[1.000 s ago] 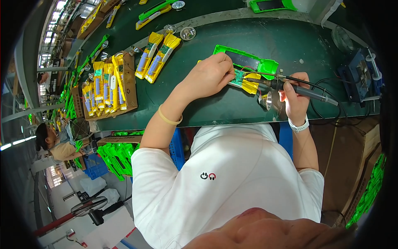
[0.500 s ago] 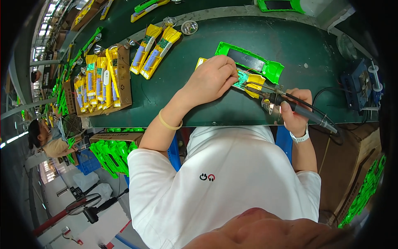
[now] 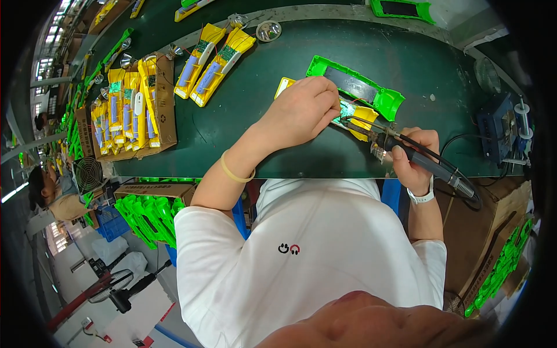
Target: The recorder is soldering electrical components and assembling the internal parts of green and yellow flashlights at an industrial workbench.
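Note:
My left hand [image 3: 306, 111] rests over a yellow plastic housing [image 3: 365, 116] with its fingertips pinched together at a green circuit board [image 3: 346, 109]. Whatever is between those fingertips is hidden. In my right hand [image 3: 416, 156] is a soldering iron [image 3: 434, 165] with a thin feed tube along it, its tip reaching the board from the right. Just beyond the housing lies a green plastic shell [image 3: 390, 103] with a dark panel, and a thin red wire shows between the two.
A cardboard box [image 3: 167, 95] of yellow housings with purple cells stands at the left. Two more housings [image 3: 225, 62] lie beside it, near a round reflector [image 3: 268, 31]. A blue soldering stand [image 3: 494, 127] with a spool is at the right. Green shells [image 3: 148, 217] fill a box below the bench.
The view has shifted slightly. My left fingers have turned a little over the board, and the iron's tip stays at the board. Both hands keep nearly the same place.

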### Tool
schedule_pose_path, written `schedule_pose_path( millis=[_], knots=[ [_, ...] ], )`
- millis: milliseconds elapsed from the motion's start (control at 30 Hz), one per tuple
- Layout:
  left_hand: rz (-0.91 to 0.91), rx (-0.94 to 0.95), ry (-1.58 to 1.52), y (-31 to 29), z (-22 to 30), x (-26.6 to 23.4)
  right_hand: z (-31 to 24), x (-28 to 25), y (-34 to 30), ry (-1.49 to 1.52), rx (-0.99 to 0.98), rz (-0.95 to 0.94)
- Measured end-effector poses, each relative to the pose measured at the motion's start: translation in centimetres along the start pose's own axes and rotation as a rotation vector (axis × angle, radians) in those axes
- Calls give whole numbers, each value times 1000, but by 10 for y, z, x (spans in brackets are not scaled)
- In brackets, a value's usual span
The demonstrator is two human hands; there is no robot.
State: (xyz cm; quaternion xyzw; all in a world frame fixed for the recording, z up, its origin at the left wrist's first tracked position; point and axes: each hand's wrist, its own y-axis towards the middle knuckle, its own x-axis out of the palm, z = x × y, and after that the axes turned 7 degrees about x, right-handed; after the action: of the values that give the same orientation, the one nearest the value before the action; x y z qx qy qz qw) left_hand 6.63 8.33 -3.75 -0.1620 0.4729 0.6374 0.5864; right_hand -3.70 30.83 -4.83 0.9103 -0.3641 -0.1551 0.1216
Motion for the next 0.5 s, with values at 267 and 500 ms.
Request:
schedule_pose_path(
  millis=[267, 500],
  knots=[
    [6, 0, -13, 0, -2, 2, -7, -1, 6, -33, 50, 0],
    [15, 21, -23, 0, -2, 2, -25, 3, 9, -116, 141, 10]
  ],
)
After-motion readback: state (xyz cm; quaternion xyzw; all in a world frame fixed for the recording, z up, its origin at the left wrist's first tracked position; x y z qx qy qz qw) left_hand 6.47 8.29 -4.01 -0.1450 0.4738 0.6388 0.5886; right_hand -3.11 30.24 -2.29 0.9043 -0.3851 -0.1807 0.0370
